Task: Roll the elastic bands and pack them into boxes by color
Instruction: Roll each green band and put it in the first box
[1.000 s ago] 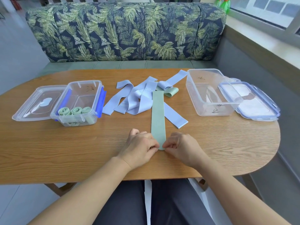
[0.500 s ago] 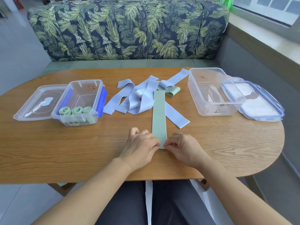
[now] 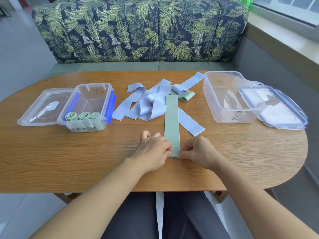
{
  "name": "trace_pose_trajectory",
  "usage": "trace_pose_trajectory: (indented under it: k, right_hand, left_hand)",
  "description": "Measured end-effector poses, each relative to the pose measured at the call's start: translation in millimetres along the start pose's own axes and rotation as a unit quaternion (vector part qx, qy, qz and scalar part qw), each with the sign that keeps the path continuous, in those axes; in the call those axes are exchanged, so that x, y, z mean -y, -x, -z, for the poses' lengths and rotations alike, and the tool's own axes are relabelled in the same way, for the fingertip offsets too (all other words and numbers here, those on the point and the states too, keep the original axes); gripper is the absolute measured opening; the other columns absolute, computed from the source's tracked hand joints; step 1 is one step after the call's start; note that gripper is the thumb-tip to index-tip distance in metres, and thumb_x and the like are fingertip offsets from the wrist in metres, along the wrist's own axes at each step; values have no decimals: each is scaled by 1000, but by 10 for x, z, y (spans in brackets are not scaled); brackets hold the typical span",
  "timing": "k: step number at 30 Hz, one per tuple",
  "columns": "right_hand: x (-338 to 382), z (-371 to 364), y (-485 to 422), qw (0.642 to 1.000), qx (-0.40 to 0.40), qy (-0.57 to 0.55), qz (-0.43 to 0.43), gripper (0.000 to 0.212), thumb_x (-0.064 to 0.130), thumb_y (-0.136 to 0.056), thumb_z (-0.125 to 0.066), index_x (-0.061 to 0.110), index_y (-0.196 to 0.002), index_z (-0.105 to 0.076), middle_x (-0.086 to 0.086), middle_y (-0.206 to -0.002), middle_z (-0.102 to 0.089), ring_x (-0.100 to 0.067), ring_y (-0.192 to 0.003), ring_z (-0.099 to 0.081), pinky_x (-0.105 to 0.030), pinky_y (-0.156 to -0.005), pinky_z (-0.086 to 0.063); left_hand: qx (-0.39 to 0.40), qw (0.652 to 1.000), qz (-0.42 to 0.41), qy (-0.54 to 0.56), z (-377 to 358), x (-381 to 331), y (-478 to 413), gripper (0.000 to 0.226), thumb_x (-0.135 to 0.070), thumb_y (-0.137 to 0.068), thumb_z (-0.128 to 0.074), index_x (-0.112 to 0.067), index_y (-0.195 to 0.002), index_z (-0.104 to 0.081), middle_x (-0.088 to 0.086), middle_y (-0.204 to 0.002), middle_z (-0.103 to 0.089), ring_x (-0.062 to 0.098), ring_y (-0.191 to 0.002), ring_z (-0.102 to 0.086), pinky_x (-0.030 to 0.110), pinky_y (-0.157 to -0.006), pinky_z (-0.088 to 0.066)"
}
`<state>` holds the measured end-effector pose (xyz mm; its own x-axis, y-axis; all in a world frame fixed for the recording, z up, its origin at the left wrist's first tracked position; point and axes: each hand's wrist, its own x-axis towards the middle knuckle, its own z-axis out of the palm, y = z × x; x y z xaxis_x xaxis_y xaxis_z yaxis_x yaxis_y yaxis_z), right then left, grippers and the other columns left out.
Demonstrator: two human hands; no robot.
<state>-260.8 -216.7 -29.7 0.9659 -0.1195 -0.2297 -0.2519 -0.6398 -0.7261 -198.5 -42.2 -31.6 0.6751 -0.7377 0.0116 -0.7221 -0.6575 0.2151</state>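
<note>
A green elastic band (image 3: 171, 121) lies flat and straight on the wooden table (image 3: 69, 161), running away from me. My left hand (image 3: 152, 150) pinches its near left corner and my right hand (image 3: 198, 151) pinches its near right corner. Behind it sprawls a loose pile of blue bands (image 3: 148, 102), with another green band (image 3: 185, 96) partly under them. At the left a clear box (image 3: 89, 107) holds three rolled green bands (image 3: 82, 116). A clear box (image 3: 229, 97) at the right has nothing in it.
A clear lid (image 3: 44, 106) lies left of the left box. A blue-rimmed lid (image 3: 276, 107) leans against the right box near the table's right edge. A leaf-patterned sofa (image 3: 138, 30) stands behind the table, and a window sill (image 3: 284, 31) runs along the right.
Both hands stay at the band's near end, their fingers shifting slightly on its corners. The band lies flat as before.
</note>
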Motion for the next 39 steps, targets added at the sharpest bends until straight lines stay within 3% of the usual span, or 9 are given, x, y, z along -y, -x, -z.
trace_pose_trajectory:
  k: [8,15,18,21,25,29,33,39]
  right_hand:
    - [107,33,-74,997,19,34,-60,19,13,-79,-71,13,-62,-63,-1,-56,-58,-14,-52,-51,-25,-52,-43]
    - [184,88,-200,989,55,38,-130,17,10,-74,-71,6,-65,-57,-12,-61,-59,-25,-54,-54,-30,-58,-49]
    - [181,109,-147,995,37,40,-82,12,7,-76,-69,8,-67,-60,-2,-59,-60,-19,-56,-55,-27,-56,-47]
    - [181,48,0,992,-54,109,26,14,5,-79,-63,16,-81,-72,11,-72,-59,-15,-72,-57,-25,-63,-47]
    - [84,-170,119,974,-75,160,145,16,10,-82,-68,17,-93,-78,6,-89,-62,-15,-83,-57,-30,-71,-47]
    - [37,-243,84,971,-116,149,150,10,10,-82,-70,14,-88,-78,5,-85,-64,-18,-83,-61,-26,-66,-43]
    - [49,-220,64,970,-101,167,141,14,14,-88,-65,17,-95,-77,7,-93,-63,-16,-90,-60,-23,-68,-38]
    - [82,-185,54,973,-82,187,105,20,24,-96,-57,23,-108,-73,7,-101,-53,-14,-94,-56,-30,-73,-47]
  left_hand:
    - [-2,1000,6,-6,36,-12,-34,14,-32,-97,-48,-32,-88,-58,-16,-80,-50,9,-95,-42,36,-87,-22]
    - [-40,999,-6,9,-5,-32,-5,14,-27,-95,-51,-32,-94,-64,-14,-89,-55,10,-97,-42,38,-86,-22]
    - [-23,999,5,23,20,-29,-29,15,-27,-95,-51,-31,-94,-65,-13,-89,-60,10,-96,-44,38,-85,-23]
    - [-11,999,11,33,31,-25,-55,15,-27,-94,-51,-31,-94,-65,-13,-91,-63,11,-97,-45,39,-86,-24]
    - [2,999,25,44,45,-16,-80,14,-29,-95,-53,-33,-95,-66,-16,-85,-54,9,-97,-42,37,-86,-22]
    - [-9,990,84,116,-5,-10,-61,12,-34,-94,-56,-34,-86,-64,-15,-81,-56,6,-91,-48,33,-86,-23]
    - [-98,948,175,248,-152,-3,102,4,-23,-87,-68,-26,-86,-71,-12,-86,-60,6,-81,-60,31,-84,-47]
    - [-111,950,181,228,-231,-64,179,13,-21,-89,-67,-18,-101,-73,-8,-100,-62,12,-88,-61,34,-82,-51]
